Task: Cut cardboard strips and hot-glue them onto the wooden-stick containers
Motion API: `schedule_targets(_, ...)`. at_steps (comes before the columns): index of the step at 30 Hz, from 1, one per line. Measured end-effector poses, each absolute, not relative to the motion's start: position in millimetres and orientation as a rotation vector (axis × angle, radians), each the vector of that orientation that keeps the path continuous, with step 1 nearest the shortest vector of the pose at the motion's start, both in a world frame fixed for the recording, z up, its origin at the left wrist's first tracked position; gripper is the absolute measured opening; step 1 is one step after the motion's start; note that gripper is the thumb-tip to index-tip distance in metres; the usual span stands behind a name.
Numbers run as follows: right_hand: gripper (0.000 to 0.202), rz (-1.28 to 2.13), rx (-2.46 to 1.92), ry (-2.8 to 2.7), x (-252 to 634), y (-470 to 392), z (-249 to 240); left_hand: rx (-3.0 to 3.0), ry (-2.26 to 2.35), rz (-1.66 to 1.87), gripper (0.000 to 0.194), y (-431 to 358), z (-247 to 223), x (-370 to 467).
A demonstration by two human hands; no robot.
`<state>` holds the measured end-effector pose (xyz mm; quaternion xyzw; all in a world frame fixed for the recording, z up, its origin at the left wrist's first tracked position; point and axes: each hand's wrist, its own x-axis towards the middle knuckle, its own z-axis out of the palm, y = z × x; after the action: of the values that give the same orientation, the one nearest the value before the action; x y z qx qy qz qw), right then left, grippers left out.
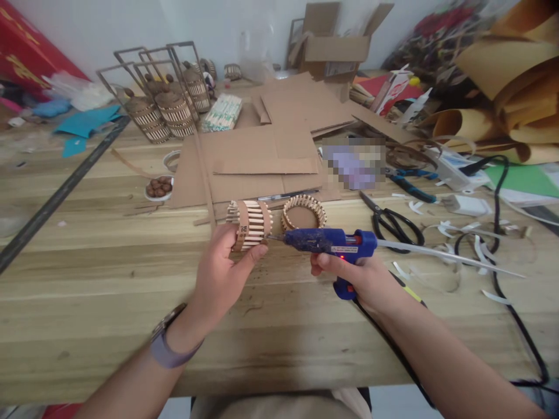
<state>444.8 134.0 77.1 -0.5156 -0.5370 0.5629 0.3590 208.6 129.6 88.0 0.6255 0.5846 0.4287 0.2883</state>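
My left hand [227,262] grips a small drum-shaped piece [252,220] made of pale wooden sticks with cardboard bands, held on its side above the table. In my right hand [353,273] is a blue hot glue gun [323,238], its red light lit and a long clear glue stick [437,253] poking from its back. The nozzle points left and is at the stick piece's right edge; whether it touches I cannot tell. Just behind the gun stands a second stick ring [304,213] with a cardboard bottom.
Black scissors [395,227], pliers [413,183] and white paper scraps lie right, near the gun's black cord [498,279]. Cardboard sheets [248,148] cover the middle back. Finished stick lanterns [174,110] stand back left, near a bowl of brown beads [159,187].
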Motion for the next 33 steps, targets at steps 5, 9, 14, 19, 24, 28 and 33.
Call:
schedule_targets(5, 0.047, 1.473, -1.312, -1.379, 445.5, 133.4, 77.3, 1.672, 1.543, 1.152, 0.024, 129.2, 87.9, 208.9)
schedule_targets(9, 0.048, 1.488, -1.319, -1.370, 444.5, 133.4, 77.3, 1.672, 1.526, 1.151, 0.024, 129.1, 87.7, 208.6)
schedule_targets(14, 0.046, 1.474, -1.296, -1.348, 442.6, 133.8, 79.8, 1.665, 1.515, 1.155, 0.025, 128.8, 87.0, 207.6)
schedule_targets(19, 0.045, 1.468, -1.301, -1.375, 443.9, 133.2, 81.2, 1.618, 1.511, 1.134, 0.028, 127.7, 86.1, 208.0)
schedule_targets(24, 0.047, 1.402, -1.304, -1.453, 443.6, 133.1, 83.1, 1.554, 1.501, 1.120, 0.034, 127.0, 86.3, 207.9)
schedule_targets(28, 0.047, 1.369, -1.307, -1.507, 441.8, 132.9, 87.2, 1.526, 1.484, 1.127, 0.034, 126.5, 85.9, 207.8)
schedule_targets(33, 0.047, 1.379, -1.271, -1.518, 440.1, 132.1, 91.3, 1.515, 1.460, 1.137, 0.033, 126.8, 84.5, 208.3)
